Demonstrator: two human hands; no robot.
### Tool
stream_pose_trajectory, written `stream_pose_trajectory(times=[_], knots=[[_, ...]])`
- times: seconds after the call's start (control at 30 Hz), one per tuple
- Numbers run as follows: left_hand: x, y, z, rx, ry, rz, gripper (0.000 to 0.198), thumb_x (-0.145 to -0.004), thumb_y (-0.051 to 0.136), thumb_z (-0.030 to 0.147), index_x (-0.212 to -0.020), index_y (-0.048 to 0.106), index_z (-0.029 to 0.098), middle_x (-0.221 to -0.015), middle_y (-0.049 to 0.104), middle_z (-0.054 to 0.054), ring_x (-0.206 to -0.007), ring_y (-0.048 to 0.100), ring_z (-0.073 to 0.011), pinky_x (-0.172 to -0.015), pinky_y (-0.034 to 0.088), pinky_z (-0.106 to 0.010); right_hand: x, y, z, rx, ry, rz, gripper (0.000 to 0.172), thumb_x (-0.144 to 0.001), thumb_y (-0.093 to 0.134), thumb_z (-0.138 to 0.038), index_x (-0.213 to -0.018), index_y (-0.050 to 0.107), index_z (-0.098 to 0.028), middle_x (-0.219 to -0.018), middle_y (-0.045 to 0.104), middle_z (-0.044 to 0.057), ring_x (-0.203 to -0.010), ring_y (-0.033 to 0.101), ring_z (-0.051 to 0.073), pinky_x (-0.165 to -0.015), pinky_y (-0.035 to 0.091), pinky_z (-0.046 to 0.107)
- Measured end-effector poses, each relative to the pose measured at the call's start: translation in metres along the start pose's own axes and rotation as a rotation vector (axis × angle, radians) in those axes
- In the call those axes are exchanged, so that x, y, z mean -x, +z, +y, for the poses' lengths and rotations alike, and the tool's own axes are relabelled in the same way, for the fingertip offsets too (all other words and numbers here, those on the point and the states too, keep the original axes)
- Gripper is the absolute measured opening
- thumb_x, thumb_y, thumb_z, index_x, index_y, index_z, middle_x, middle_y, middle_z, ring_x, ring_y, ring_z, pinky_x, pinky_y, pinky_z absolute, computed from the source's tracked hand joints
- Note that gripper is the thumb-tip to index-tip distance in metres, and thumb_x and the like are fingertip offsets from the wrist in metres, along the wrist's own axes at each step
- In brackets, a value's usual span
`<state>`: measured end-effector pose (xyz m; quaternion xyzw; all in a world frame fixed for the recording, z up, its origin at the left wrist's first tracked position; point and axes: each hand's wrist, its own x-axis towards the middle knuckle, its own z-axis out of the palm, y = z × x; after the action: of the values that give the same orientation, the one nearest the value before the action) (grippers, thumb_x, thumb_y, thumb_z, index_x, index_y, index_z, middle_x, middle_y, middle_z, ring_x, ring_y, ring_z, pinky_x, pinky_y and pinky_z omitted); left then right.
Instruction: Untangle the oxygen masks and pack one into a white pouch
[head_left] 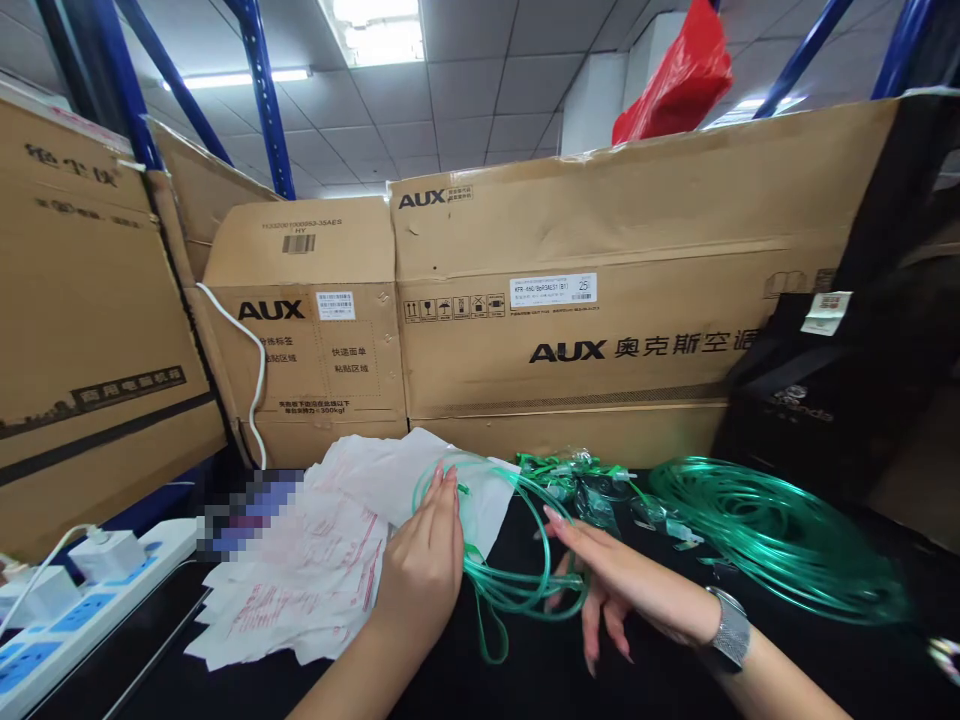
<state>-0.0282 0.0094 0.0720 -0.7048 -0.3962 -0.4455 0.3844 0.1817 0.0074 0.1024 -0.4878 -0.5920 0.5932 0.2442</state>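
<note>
A loose coil of clear green tubing (517, 590) is between my two hands above the black tabletop, with a small loop hanging from its lower edge. My left hand (427, 550) is at the coil's left side, its fingers straight and pressed together along the tubing; the thumb is hidden behind them. At the right side, my right hand (611, 575) touches the loops with its fingers spread apart. A watch with a metal mesh band (729, 630) is on the right wrist.
A larger green tubing coil (780, 540) lies at right, beside bagged green-tipped parts (581, 480). White printed sheets (300, 570) are spread at left, near a power strip (82, 610). Cardboard boxes (562, 380) wall off the back; a black bag (795, 400) stands at right.
</note>
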Motion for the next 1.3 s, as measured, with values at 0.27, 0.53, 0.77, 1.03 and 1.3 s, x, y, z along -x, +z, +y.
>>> stream_pose_trajectory(times=[0.27,0.53,0.77,1.03,1.3], knots=[[0.01,-0.001,0.013,0.119,0.198,-0.164,0.037,-0.081,0.035,0.0,-0.115,0.05,-0.002,-0.113,0.063,-0.02,-0.117,0.048,-0.0258,-0.091,0.049,-0.038,-0.01,0.019,0.013,-0.327,0.039,-0.134,0.025,-0.078,0.054,-0.037,-0.09,0.052,-0.014,-0.046,0.058,-0.003,-0.028,0.052,0.009,-0.023,0.036,0.012],[0.022,-0.001,0.041,0.124,0.245,-0.323,0.04,-0.082,0.032,0.002,-0.118,0.049,-0.002,-0.121,0.057,-0.022,-0.121,0.042,-0.0289,-0.093,0.048,-0.038,-0.012,0.028,0.013,-0.539,-0.153,0.157,0.026,-0.071,0.066,-0.037,-0.071,0.056,-0.013,-0.052,0.059,-0.001,-0.04,0.058,0.009,-0.036,0.05,0.016],[0.022,0.006,0.036,0.158,0.125,-0.275,0.038,-0.082,0.032,0.001,-0.113,0.053,-0.004,-0.115,0.061,-0.023,-0.115,0.049,-0.0288,-0.089,0.051,-0.037,-0.002,0.033,0.007,-0.617,-0.226,0.02,0.027,-0.069,0.071,-0.026,-0.092,0.063,-0.014,-0.079,0.064,0.003,-0.069,0.063,0.012,-0.074,0.054,0.027],[0.019,0.0,0.044,0.3,0.123,-0.296,0.039,-0.081,0.033,0.001,-0.115,0.052,-0.003,-0.117,0.061,-0.019,-0.118,0.047,-0.0251,-0.093,0.048,-0.036,-0.013,0.053,0.023,-0.494,-0.332,0.124,0.038,-0.069,0.066,-0.041,-0.096,0.062,-0.015,-0.088,0.066,0.007,-0.081,0.061,0.019,-0.075,0.052,0.034],[0.018,-0.009,0.056,0.29,0.351,-0.296,0.042,-0.08,0.032,0.002,-0.118,0.049,-0.006,-0.123,0.054,-0.02,-0.122,0.039,-0.0288,-0.093,0.047,-0.038,-0.024,0.056,0.055,-0.344,-0.411,0.273,0.032,-0.062,0.071,-0.033,-0.092,0.066,-0.025,-0.109,0.064,0.008,-0.119,0.042,0.03,-0.102,0.034,0.046]])
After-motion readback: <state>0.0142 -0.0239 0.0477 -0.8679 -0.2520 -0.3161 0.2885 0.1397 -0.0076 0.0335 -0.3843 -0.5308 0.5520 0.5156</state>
